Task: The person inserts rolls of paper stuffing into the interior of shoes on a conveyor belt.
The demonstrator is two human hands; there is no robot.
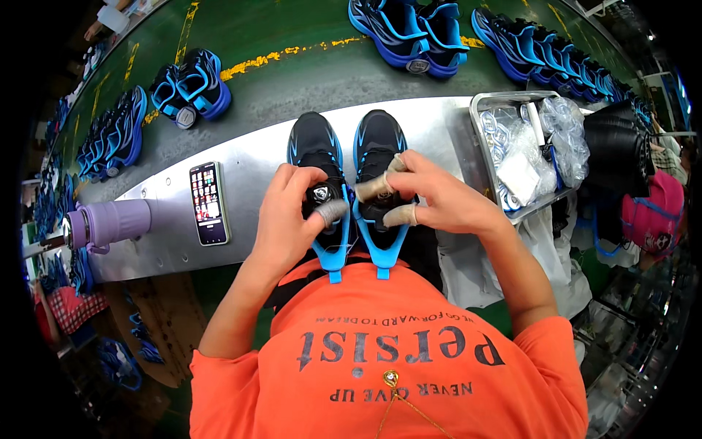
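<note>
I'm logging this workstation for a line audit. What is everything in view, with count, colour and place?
shoes in hand: two, black and blue, side by side at the bench's near edge
bench: one, bare metal, across the middle
phone: one, dark, screen lit, left on the bench
bottle: one, purple, lying at the bench's left end
tray: one, metal, right, holding clear bags
shoes on belt: many, blue and black, on the green belt behind
left hand: on the left shoe
right hand: on the right shoe, fingertips taped

Metal bench point(256, 150) with shoes

Two shoes point(345, 157), a phone point(209, 203), a purple bottle point(110, 223) and a tray point(479, 132) were laid on it.
</note>
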